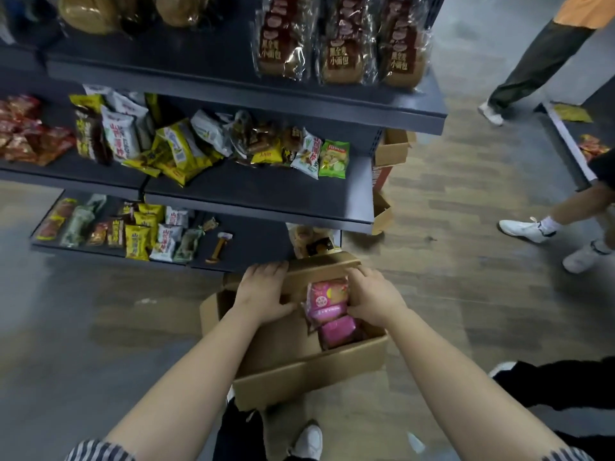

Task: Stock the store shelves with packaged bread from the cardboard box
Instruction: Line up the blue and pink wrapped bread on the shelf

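An open cardboard box (309,371) stands on the floor in front of the dark shelves (266,191). Pink bread packets (327,302) lie inside it at the right. My left hand (264,289) rests on the box's far flap, fingers over its edge and thumb against the inner side. My right hand (372,299) reaches into the box and grips the right side of the top pink packet. The middle shelf holds yellow, white and green snack packets (186,144). Brown bread bags (339,41) stand on the upper shelf.
A second cardboard box (391,154) leans at the shelf's right end. Other people's legs and white shoes (527,227) stand on the wood-pattern floor to the right. A bagged loaf (309,241) sits on the lowest shelf just behind the box. My own shoe (307,440) is below the box.
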Demonstrator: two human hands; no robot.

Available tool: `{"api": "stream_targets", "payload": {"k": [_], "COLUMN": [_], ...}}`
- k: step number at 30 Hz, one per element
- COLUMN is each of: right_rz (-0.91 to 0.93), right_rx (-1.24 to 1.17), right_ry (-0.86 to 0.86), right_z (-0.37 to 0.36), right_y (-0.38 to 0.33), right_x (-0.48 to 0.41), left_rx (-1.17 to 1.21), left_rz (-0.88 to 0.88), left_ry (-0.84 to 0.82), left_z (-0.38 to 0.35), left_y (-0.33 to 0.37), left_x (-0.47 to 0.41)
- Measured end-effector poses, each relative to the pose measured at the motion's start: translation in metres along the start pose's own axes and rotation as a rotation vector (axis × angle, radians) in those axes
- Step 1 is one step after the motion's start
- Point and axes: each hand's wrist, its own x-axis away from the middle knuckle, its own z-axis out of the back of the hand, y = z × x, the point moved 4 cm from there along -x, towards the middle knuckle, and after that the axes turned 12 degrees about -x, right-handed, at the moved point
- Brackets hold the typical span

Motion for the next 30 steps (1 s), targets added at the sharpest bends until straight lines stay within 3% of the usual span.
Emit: {"api": "stream_targets", "payload": {"k": [18,30], "right_rz": [-0.001,-0.041], "right_rx": [-0.078,0.086], "right_ry": [-0.035,-0.089], "right_z": [-0.113,-0.183], "right_y": [0.061,0.106], "right_x": [-0.079,-0.149], "left_rx": [0.030,0.132], "left_rz": [0.078,0.047], "left_ry": [-0.148,-0.144], "left_z": [-0.139,-0.229], "left_y": [0.027,0.029], "left_x": [-0.049,-0.104]}}
